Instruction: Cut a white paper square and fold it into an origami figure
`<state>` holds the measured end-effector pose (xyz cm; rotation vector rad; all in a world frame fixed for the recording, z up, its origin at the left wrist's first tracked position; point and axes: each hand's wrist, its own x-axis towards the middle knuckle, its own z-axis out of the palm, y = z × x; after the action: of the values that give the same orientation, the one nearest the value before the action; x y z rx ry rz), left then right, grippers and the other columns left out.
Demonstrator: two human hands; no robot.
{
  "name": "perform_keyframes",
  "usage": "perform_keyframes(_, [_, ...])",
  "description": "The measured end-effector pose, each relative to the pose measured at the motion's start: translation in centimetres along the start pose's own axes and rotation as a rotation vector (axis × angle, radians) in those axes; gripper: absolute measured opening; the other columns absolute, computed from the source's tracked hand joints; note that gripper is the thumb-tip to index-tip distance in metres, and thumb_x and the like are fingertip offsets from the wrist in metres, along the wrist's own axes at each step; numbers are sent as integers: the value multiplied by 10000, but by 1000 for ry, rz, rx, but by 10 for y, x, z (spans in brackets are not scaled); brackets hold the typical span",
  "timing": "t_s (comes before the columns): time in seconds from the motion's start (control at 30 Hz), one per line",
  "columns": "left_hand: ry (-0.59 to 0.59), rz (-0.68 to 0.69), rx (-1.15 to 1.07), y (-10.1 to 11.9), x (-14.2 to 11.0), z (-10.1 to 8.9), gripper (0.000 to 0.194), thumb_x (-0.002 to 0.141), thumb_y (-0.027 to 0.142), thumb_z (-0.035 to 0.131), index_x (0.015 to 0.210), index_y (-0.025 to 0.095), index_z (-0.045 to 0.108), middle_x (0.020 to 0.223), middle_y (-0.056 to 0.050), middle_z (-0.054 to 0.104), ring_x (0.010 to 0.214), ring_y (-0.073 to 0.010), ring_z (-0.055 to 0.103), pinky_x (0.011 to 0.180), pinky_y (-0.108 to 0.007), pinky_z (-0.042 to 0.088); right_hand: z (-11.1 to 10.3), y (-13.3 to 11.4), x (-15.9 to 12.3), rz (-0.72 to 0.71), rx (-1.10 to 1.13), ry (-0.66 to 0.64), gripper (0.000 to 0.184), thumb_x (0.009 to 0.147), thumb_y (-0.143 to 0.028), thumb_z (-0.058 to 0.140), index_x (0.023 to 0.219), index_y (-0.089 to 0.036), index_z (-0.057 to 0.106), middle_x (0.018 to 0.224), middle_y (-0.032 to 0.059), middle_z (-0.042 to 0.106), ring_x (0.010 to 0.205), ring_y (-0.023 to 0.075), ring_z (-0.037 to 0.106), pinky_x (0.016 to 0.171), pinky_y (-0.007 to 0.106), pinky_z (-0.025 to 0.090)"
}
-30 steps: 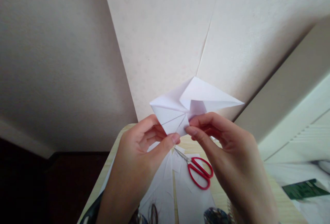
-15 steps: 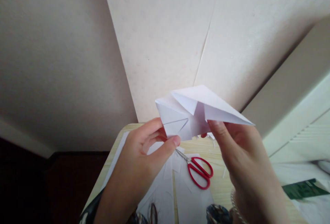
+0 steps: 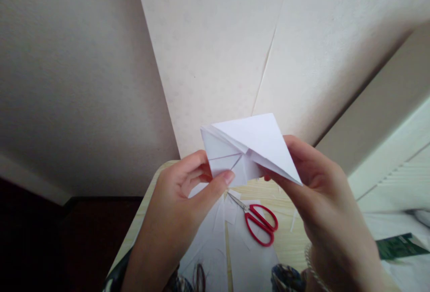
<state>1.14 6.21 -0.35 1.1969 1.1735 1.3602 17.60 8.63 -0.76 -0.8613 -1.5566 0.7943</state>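
I hold a folded white paper [image 3: 248, 146] up in front of the wall, above a light wooden table [image 3: 285, 242]. My left hand [image 3: 188, 198] pinches its lower left part between thumb and fingers. My right hand [image 3: 316, 189] grips the right flap, fingers behind it and thumb under its slanted edge. The flap lies folded over toward the middle, its point aimed down and right. Below the paper, red-handled scissors [image 3: 257, 220] lie on the table among white paper scraps [image 3: 215, 238].
Pale walls meet in a corner behind the paper. A green flat object [image 3: 399, 245] lies at the right on a white surface. Dark floor shows at the lower left, past the table's edge.
My right hand has swung the paper's long right flap inward and down, so the wide wing shape is now narrower. My left hand kept its pinch in nearly the same place.
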Motion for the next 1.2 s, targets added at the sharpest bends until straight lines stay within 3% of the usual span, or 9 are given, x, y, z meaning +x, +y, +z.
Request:
perform_keyframes(0.1, [17,25,5,-4,1,-2,89,780,226,734,865,233,761,840,22,796,817,-194,739,726,-245,570,-6,6,0,-118,-107,37,317,884,-171,652,1174,-296,667,1057,23,732,946,192,692,766,292,600])
perform_keyframes(0.2, [105,24,4,-4,2,-2,58,780,231,726,818,243,769,789,21,783,777,-195,732,661,-234,546,-10,7,0,-293,-254,67,616,877,-158,665,1438,-326,473,1344,57,601,1133,232,621,841,344,589])
perform_keyframes(0.33, [133,17,-78,0,3,-1,78,732,183,746,756,253,769,694,35,758,700,-181,717,583,-214,518,-13,5,-1,-475,-380,59,469,878,-94,644,1297,-304,622,1373,61,539,1286,264,513,960,387,530])
perform_keyframes(0.43, [105,6,-144,1,1,-1,100,739,162,732,749,252,773,687,33,759,696,-178,719,597,-213,535,-12,3,-1,-534,-437,15,359,881,-51,628,1169,-255,696,1262,62,606,1204,234,567,961,365,512])
perform_keyframes(0.63, [85,26,-233,1,0,3,214,693,87,736,830,243,786,755,29,785,673,-156,721,579,-184,541,-8,3,2,-589,-394,-87,357,858,18,614,1141,-194,664,1208,43,679,1114,202,614,931,363,510])
perform_keyframes(0.77, [113,21,-263,4,-1,5,241,657,74,751,814,254,787,708,43,767,730,-188,744,656,-222,577,-4,5,-1,-575,-244,-111,492,853,20,615,1264,-249,574,1210,29,686,1147,231,613,961,411,518])
perform_keyframes(0.87, [108,-27,-296,5,-1,5,258,636,63,763,793,266,787,631,56,737,732,-215,752,626,-240,578,-2,6,-4,-528,-282,-119,528,860,-8,622,1322,-249,537,1228,23,674,1155,207,614,969,369,522])
perform_keyframes(1.0, [100,-30,-328,3,1,4,260,650,127,794,860,280,802,663,40,756,730,-224,757,623,-258,599,-2,5,-5,-526,-302,-167,515,850,4,606,1313,-212,542,1234,4,664,1177,168,593,1002,309,511])
perform_keyframes(1.2, [157,-27,-341,-2,1,0,126,708,209,802,832,234,803,750,-10,790,701,-231,755,647,-305,621,1,3,-10,-511,-281,-224,643,790,85,525,1350,-230,494,1277,1,647,1182,172,612,1025,335,513])
